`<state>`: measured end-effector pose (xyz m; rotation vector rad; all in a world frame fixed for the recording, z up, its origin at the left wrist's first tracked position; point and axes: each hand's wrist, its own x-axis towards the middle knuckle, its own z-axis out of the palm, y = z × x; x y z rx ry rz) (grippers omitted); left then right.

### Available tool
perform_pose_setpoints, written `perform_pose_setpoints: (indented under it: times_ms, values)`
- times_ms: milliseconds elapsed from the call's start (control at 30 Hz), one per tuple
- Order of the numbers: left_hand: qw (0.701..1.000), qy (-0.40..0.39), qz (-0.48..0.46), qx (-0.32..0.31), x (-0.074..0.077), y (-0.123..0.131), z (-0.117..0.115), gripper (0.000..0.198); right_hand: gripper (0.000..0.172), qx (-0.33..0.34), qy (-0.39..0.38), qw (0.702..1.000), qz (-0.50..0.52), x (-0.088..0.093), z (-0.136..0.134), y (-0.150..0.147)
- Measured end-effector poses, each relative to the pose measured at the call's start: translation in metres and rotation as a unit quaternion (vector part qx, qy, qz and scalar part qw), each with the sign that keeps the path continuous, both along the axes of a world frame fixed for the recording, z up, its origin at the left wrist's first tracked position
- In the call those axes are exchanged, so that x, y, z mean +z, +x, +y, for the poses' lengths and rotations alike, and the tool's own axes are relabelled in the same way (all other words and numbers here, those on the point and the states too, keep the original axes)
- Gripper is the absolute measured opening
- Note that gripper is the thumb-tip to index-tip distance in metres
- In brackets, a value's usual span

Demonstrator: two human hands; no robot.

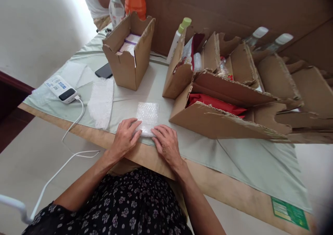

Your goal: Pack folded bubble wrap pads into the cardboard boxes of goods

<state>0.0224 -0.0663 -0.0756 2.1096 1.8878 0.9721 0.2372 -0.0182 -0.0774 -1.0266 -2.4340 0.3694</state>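
Observation:
A small piece of clear bubble wrap (147, 114) lies on the cloth near the table's front edge, its near part folded or rolled thicker. At its left near corner, my left hand (127, 135) pinches it between thumb and fingers. My right hand (166, 141) grips the opposite near corner in the same way. Whether anything is wrapped inside the near part, I cannot tell. More bubble wrap (101, 103) lies flat to the left of my left hand.
A cardboard box (127, 72) with purple-edged packets stands behind the wrap. Right of it are joined cardboard bins (208, 124), one holding a red packet (215, 104). A white power bank (62, 89) with cable and a dark phone (104, 71) lie left. Bottles and a person stand behind.

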Motion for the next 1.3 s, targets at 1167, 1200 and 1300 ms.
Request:
perform_pose_setpoints:
  times_ms: [1167, 1200, 1300]
  values:
    - [0.708, -0.231, -0.658, -0.116, 0.048, 0.073, -0.016, 0.071, 0.029, -0.122, -0.353, 0.872, 0.317, 0.062, -0.059, 0.066]
    - [0.73, -0.212, -0.632, -0.15, 0.053, 0.077, -0.012, 0.07, 0.025, -0.132, -0.315, 0.888, 0.309, 0.073, -0.059, 0.077]
    - [0.834, -0.069, -0.504, -0.215, 0.075, 0.087, 0.01, 0.073, 0.021, -0.167, -0.207, 0.918, 0.294, 0.111, -0.051, 0.115]
